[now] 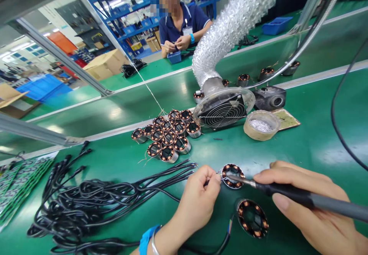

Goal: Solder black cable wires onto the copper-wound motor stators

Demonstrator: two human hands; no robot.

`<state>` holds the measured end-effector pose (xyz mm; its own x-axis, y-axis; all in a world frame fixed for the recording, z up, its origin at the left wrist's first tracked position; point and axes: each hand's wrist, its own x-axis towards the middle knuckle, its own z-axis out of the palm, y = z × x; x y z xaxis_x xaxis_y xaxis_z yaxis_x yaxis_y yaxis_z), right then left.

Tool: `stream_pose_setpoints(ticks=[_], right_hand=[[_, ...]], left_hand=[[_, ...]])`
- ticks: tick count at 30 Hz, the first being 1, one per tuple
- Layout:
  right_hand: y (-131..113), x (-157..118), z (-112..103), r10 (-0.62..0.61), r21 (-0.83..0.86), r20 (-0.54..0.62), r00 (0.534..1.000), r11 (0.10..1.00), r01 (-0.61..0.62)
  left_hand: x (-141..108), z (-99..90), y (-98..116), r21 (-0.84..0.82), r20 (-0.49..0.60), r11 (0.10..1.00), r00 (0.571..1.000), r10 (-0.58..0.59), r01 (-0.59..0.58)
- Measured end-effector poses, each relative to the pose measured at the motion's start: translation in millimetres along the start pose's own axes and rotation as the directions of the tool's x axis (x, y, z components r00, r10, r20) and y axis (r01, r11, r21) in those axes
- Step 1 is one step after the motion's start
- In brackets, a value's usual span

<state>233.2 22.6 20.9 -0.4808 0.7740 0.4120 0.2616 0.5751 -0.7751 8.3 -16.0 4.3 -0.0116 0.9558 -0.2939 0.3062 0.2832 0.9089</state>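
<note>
My right hand (pixel 313 205) is wrapped round the dark handle of a soldering iron (pixel 290 194). The iron's metal tip lies over the near-left rim of a motor stator (pixel 232 185) with copper windings. At that rim, my left hand (pixel 201 193) is closed in a pinch on a thin wire, most of it hidden by the fingers. A black cable (pixel 169 194) runs in behind this hand. Closer to me lies a second stator (pixel 253 218), with the stripped coloured wires (pixel 230 226) of another cable beside it.
Several stators (pixel 168 153) stand grouped behind my hands. Black cables (pixel 83 205) lie heaped at left near circuit boards (pixel 25 182). A fume extractor fan (pixel 222 111) with a foil duct (pixel 230 28) stands behind a round tub (pixel 261 132). A co-worker (pixel 184 25) sits opposite.
</note>
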Motion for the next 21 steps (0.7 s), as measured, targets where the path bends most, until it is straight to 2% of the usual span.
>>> stream_pose_setpoints(ticks=[6, 17, 21], right_hand=[[0.1, -0.4, 1.1, 0.002, 0.013, 0.027, 1.0, 1.0, -0.002], [0.7, 0.6, 2.8, 0.037, 0.02, -0.008, 0.999, 0.999, -0.036], [1.6, 1.4, 2.8, 0.007, 0.02, 0.006, 1.0, 1.0, -0.007]], left_hand=[[-0.4, -0.4, 2.6, 0.023, -0.008, 1.0, 1.0, 0.002, -0.001], [-1.4, 0.4, 0.1, 0.021, -0.001, 1.0, 1.0, 0.012, -0.012], [-2.5, 0.5, 0.9, 0.032, -0.005, 0.999, 1.0, 0.021, -0.021]])
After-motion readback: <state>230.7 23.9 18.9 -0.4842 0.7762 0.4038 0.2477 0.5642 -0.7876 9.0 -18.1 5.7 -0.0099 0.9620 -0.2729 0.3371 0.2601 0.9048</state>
